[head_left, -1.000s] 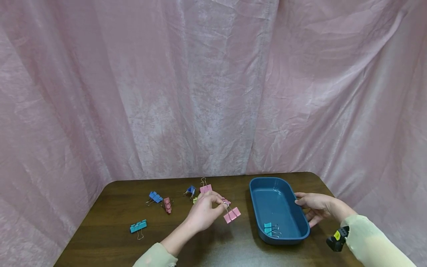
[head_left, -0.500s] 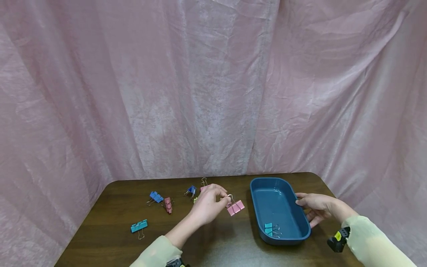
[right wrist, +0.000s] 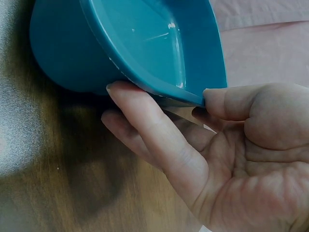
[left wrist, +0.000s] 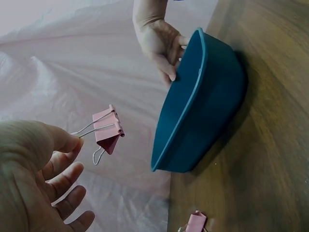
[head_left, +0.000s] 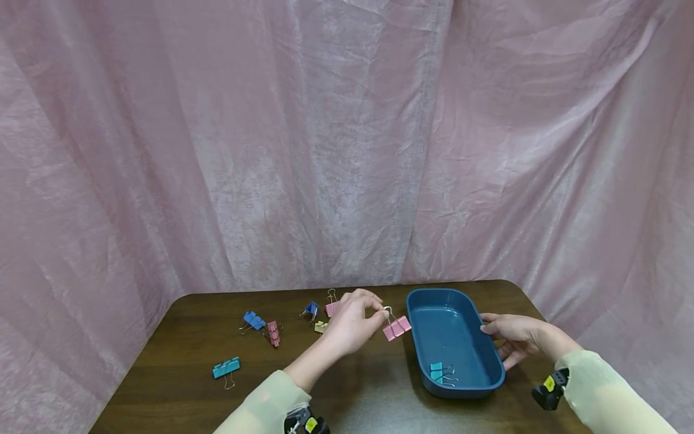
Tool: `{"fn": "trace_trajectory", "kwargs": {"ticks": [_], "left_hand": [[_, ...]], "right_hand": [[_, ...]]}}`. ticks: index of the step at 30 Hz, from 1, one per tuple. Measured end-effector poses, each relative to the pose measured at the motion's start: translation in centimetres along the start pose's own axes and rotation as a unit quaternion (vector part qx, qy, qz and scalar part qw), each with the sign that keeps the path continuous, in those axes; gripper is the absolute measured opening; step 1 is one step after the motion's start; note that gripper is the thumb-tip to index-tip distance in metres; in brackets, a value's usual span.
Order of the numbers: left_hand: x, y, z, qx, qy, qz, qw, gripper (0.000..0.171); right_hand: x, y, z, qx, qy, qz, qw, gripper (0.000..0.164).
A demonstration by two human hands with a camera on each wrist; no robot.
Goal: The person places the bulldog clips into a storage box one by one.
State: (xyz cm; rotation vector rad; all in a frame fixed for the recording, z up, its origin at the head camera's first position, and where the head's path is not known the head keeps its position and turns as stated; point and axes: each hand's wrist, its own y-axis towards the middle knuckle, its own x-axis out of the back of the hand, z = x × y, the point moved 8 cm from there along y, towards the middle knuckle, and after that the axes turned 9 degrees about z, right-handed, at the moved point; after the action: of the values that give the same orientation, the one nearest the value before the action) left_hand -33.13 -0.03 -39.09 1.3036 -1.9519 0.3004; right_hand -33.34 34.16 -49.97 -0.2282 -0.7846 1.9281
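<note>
Between thumb and forefinger my left hand [head_left: 351, 322] pinches a pink binder clip [head_left: 397, 328] by one wire handle. The clip hangs just left of the blue plastic tray [head_left: 413, 337], level with its rim in the head view. In the left wrist view the clip's pink body [left wrist: 107, 126] points toward the tray, with its other handle swung down. My right hand [head_left: 517, 337] grips the tray's right wall, thumb over the rim and fingers against the outside, as the right wrist view shows. One teal binder clip [head_left: 436, 372] lies in the tray's near left corner.
On the brown table [head_left: 179, 361] lie a teal clip [head_left: 226, 366], a blue clip [head_left: 253, 320], a dark pink clip [head_left: 273, 333], another blue clip [head_left: 311, 308], a yellow clip [head_left: 320, 327] and a pink clip [head_left: 332, 308]. A pink curtain [head_left: 325, 150] hangs behind.
My left hand has moved right and slightly up with the pink binder clip, bringing it close to the tray's left rim. The right hand and tray have stayed in place.
</note>
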Motion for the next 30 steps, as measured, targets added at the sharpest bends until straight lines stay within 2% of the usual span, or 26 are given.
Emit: {"fn": "trace_trajectory", "kwargs": {"ticks": [12, 21, 30], "left_hand": [[-0.7, 1.3, -1.2, -0.002, 0.014, 0.004, 0.9999, 0.015], [-1.7, 2.1, -2.0, -0.006, 0.040, 0.001, 0.9992, 0.015], [-2.6, 2.7, -2.5, -0.006, 0.041, -0.003, 0.9991, 0.014]], "right_hand": [[0.0, 0.0, 0.2, 0.005, -0.004, -0.003, 1.000, 0.056], [-0.1, 0.0, 0.0, 0.006, 0.003, 0.000, 1.000, 0.057], [-0.1, 0.0, 0.0, 0.004, 0.000, -0.003, 1.000, 0.058]]}}
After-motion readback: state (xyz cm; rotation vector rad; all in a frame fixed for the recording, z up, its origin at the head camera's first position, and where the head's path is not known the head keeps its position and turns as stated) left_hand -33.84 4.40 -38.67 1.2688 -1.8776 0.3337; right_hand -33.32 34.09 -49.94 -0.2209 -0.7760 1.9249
